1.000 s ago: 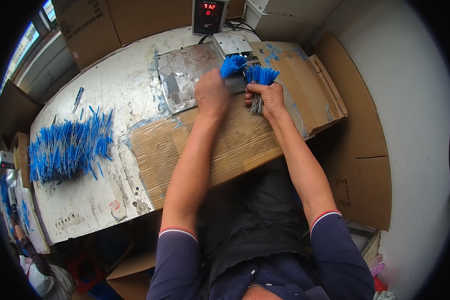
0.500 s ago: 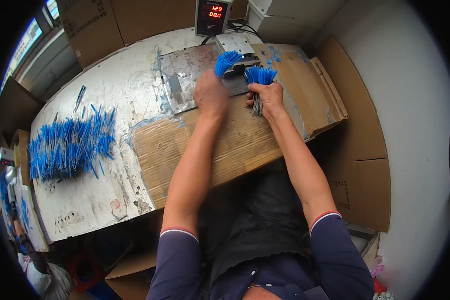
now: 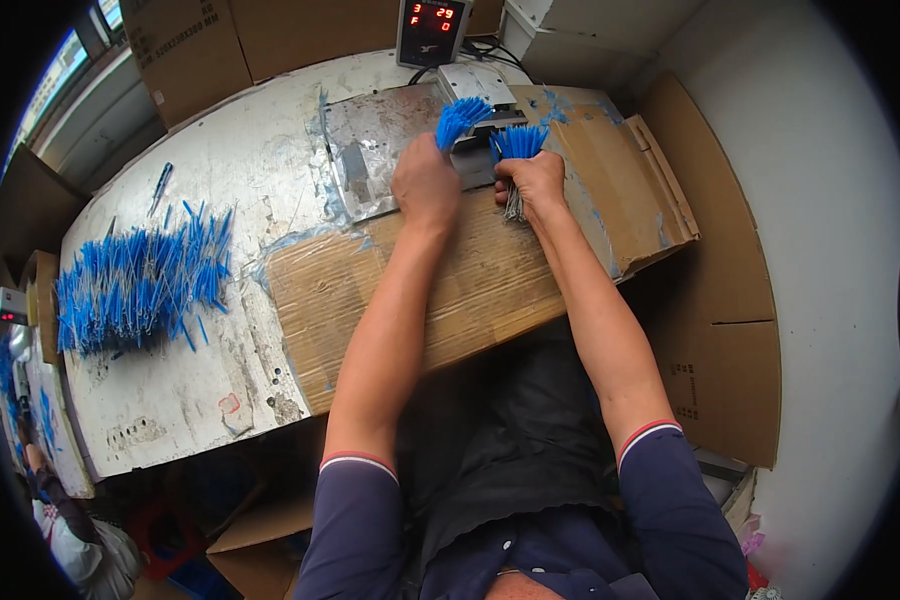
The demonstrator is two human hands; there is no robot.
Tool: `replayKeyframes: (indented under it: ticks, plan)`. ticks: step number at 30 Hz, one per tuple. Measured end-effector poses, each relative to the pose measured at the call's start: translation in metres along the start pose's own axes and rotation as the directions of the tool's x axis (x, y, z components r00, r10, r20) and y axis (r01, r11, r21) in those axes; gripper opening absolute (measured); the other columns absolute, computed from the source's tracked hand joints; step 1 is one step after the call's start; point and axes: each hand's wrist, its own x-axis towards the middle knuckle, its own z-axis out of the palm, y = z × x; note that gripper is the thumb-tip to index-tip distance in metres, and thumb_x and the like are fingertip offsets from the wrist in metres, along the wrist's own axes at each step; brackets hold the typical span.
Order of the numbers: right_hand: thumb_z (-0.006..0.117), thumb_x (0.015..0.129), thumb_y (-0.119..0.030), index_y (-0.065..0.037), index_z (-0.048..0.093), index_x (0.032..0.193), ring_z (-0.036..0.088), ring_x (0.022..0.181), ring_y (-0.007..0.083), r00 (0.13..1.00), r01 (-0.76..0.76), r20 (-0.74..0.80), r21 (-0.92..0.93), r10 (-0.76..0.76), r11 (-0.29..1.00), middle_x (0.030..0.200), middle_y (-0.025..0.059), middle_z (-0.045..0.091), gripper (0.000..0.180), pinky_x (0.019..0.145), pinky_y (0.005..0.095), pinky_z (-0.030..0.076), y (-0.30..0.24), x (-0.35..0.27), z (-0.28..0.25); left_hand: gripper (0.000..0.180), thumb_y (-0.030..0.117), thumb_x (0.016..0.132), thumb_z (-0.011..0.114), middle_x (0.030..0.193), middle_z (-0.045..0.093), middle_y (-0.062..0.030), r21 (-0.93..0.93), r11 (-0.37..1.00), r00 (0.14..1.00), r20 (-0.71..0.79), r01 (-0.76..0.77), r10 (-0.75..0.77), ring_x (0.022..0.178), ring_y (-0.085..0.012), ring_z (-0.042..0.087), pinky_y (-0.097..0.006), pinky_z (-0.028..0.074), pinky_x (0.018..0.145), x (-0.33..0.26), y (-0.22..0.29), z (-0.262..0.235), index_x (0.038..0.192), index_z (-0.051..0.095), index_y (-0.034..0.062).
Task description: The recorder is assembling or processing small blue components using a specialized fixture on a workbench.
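Up at the metal fixture (image 3: 476,88), my left hand (image 3: 426,182) is closed round a bunch of thin blue-ended wires (image 3: 460,120); the blue ends fan out above it toward the fixture. My right hand (image 3: 537,182), just to the right, grips a second bunch of blue-ended wires (image 3: 520,142). Its blue ends point up, and bare silvery wire ends hang below the fingers. The left hand is a little blurred and its fingertips are hidden. On the left of the table lies a large pile of the same blue-ended wires (image 3: 145,280).
A box with a red lit display (image 3: 430,32) stands behind the fixture, cables beside it. Flattened cardboard (image 3: 340,300) covers the table's front, with more cardboard (image 3: 620,170) at right. A pen (image 3: 160,188) lies beyond the pile. Another person (image 3: 85,545) works at far left.
The display reading has changed. Both hands stay by the fixture with their bunches, with only a slight shift; the whole view has moved a little.
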Motion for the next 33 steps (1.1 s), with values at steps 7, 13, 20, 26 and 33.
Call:
replayKeyframes:
  ticks: [7,13,20,26,33]
  plan:
    - [0.070,0.071,0.009,0.009,0.064,0.068,0.067,0.050,0.0241,1.000,-0.004,-0.018,-0.006,0.003,1.000,0.066,0.0181,0.067,0.007,0.041,0.0358,0.056,-0.001,0.005,0.004,0.012,0.008,0.085,0.066,0.090,0.066,-0.0152,-0.008,1.000,0.999,-0.022,-0.024,0.024,0.088,-0.0372,0.065,-0.050,0.050,0.075,0.000,0.000,0.001,0.097,0.062,0.0060]
    - [0.072,0.074,0.006,0.008,0.064,0.070,0.066,0.049,0.0239,0.999,-0.045,-0.007,0.065,0.046,0.997,0.067,0.0178,0.067,0.009,0.043,0.0360,0.057,-0.003,0.003,0.003,0.013,0.005,0.082,0.065,0.091,0.065,-0.0154,-0.018,0.991,0.981,-0.144,-0.132,0.128,0.091,-0.0358,0.063,-0.048,0.050,0.080,0.003,-0.003,0.003,0.095,0.062,0.0046]
    - [0.076,0.081,-0.001,0.007,0.066,0.081,0.067,0.056,0.0238,0.997,-0.074,0.011,0.205,0.073,0.976,0.072,0.0155,0.067,0.013,0.048,0.0377,0.061,0.000,-0.007,0.003,0.012,0.006,0.082,0.064,0.089,0.066,-0.0149,0.000,0.997,0.997,-0.028,-0.077,0.077,0.090,-0.0356,0.063,-0.048,0.048,0.081,0.001,0.002,0.000,0.094,0.062,0.0045]
    - [0.077,0.081,0.000,0.006,0.065,0.084,0.067,0.058,0.0220,0.993,-0.070,0.118,0.343,0.031,0.937,0.073,0.0136,0.066,0.013,0.049,0.0366,0.062,0.007,-0.009,-0.009,0.014,0.007,0.085,0.067,0.087,0.067,-0.0166,-0.017,0.993,0.993,0.018,-0.120,0.121,0.087,-0.0375,0.063,-0.051,0.048,0.077,0.000,0.000,0.000,0.098,0.063,0.0045]
    - [0.076,0.079,0.005,0.003,0.067,0.084,0.066,0.058,0.0203,0.995,-0.029,0.097,0.339,-0.004,0.940,0.077,0.0114,0.068,0.011,0.049,0.0344,0.062,0.012,-0.010,-0.018,0.017,0.004,0.080,0.065,0.089,0.067,-0.0141,0.047,0.984,0.983,0.065,-0.173,0.170,0.088,-0.0356,0.061,-0.047,0.048,0.079,0.001,0.000,0.000,0.097,0.064,0.0050]
